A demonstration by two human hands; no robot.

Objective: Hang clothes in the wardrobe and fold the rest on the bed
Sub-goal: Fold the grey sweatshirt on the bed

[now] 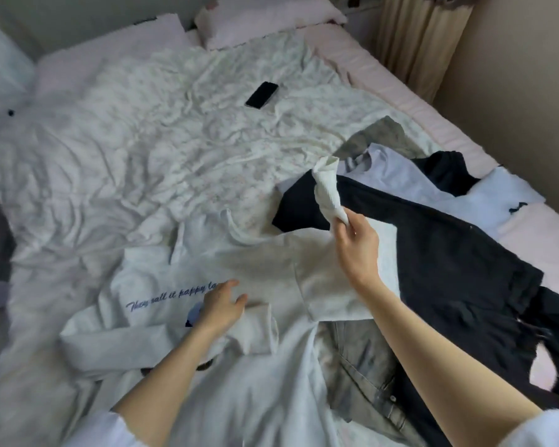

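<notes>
At the near edge of the bed [78, 195], the left hand [221, 309] is resting with loose, spread fingers on a white printed top [162, 317]; beyond it, the right hand [355, 243] is pinching a rolled white sock [328, 191] above the dark clothes [449, 253]; farther off, a phone [261, 94] is lying.

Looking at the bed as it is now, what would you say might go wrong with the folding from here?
The right hand pinches the white sleeve by its end only, so it may slip from that grip. The phone lies loose on the rumpled sheet and could get buried or flicked off. The dark garment overlaps the white sweatshirt and may drag along.
</notes>
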